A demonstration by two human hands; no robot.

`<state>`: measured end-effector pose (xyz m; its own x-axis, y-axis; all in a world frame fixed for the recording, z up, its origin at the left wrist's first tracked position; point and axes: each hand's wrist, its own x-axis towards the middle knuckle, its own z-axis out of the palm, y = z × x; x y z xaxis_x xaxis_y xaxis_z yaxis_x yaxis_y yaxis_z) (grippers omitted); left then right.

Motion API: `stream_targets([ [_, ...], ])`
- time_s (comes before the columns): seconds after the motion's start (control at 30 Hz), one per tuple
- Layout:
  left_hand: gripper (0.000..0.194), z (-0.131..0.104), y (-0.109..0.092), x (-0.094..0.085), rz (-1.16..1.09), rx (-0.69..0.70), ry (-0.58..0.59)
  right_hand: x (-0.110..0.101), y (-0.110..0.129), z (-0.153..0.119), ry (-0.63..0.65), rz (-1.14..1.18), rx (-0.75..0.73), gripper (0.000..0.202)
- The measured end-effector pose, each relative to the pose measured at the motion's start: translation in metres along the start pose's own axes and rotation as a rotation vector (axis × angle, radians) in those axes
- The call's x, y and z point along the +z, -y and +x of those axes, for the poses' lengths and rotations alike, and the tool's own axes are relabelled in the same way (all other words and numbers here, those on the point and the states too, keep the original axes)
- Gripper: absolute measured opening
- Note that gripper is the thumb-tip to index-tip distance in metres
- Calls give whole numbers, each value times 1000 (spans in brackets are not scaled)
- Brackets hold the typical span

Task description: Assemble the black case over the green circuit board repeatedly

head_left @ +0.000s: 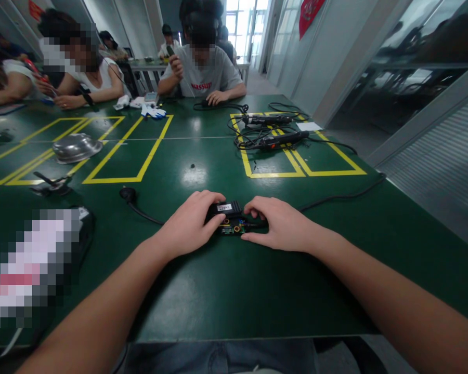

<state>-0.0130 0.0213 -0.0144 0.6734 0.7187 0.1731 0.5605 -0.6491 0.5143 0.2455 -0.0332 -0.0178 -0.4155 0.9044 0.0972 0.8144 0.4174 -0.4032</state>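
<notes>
Near the middle of the green table, a black plastic casing (231, 208) with a white label sits against a small circuit board (231, 228). My left hand (191, 221) grips the left end of the casing, its thumb over the front and its fingers behind. At the other end, my right hand (284, 223) curves its thumb and fingers around the board's right edge, where a black cable (257, 225) meets it. My palms hide parts of both pieces. Left of my left hand lies a black power plug (128, 194) on a cord.
Two black corded tools (283, 139) lie within yellow tape at the back right. To the left are a metal bowl (77, 147), a dark clamp-like object (51, 184) and a blurred-out box (31, 265). A person (205, 70) sits across the table; others are further left.
</notes>
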Motion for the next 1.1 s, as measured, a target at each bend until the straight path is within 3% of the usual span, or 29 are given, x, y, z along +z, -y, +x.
stream_targets([
  [0.17,18,5,9,1,161,-167,-2,-3,0,-2,17,64,5,26],
  [0.33,12,0,1,-9,183,-5,-73,-7,2,-3,52,127,-25,9],
  [0.43,9,-5,-8,-16,162,72,90,-8,3,-3,59,154,-27,7],
  [0.57,3,-9,-14,-17,171,33,231,-6,6,-3,48,158,-29,7],
  [0.87,7,-7,-12,-13,70,16,250,-4,9,-4,17,181,-42,10],
  [1.1,7,-6,-10,-20,-46,11,222,-12,5,-6,16,252,-42,11],
])
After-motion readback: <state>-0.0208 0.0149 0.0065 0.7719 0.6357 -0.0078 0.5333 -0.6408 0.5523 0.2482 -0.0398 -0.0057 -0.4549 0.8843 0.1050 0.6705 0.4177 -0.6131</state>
